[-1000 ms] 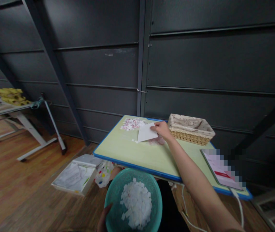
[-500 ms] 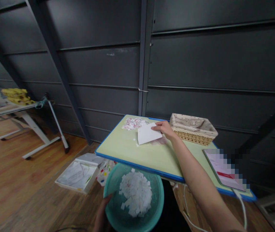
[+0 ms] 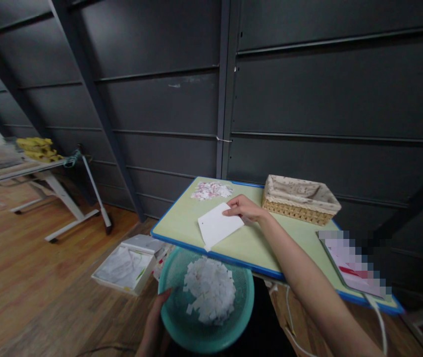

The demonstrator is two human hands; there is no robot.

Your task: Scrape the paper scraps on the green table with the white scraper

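Right hand [image 3: 241, 210] clamped on white card [image 3: 217, 227], lower corner at desk [image 3: 182, 220] edge; left hand [image 3: 156, 313] gripped green basin [image 3: 244, 300] by its rim — presumably to steady the paper scraps [image 3: 210, 291] inside.

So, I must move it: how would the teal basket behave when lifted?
Probably light: the teal basket looks like thin plastic and holds paper scraps. Likely fairly stiff: its rim shows no sagging. Loose scraps might slide if tilted.

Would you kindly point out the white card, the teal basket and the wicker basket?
White card [image 3: 219, 226]: head view, middle of its face.
Teal basket [image 3: 244, 299]: head view, bare inner wall, right side.
Wicker basket [image 3: 296, 210]: head view, woven front wall.
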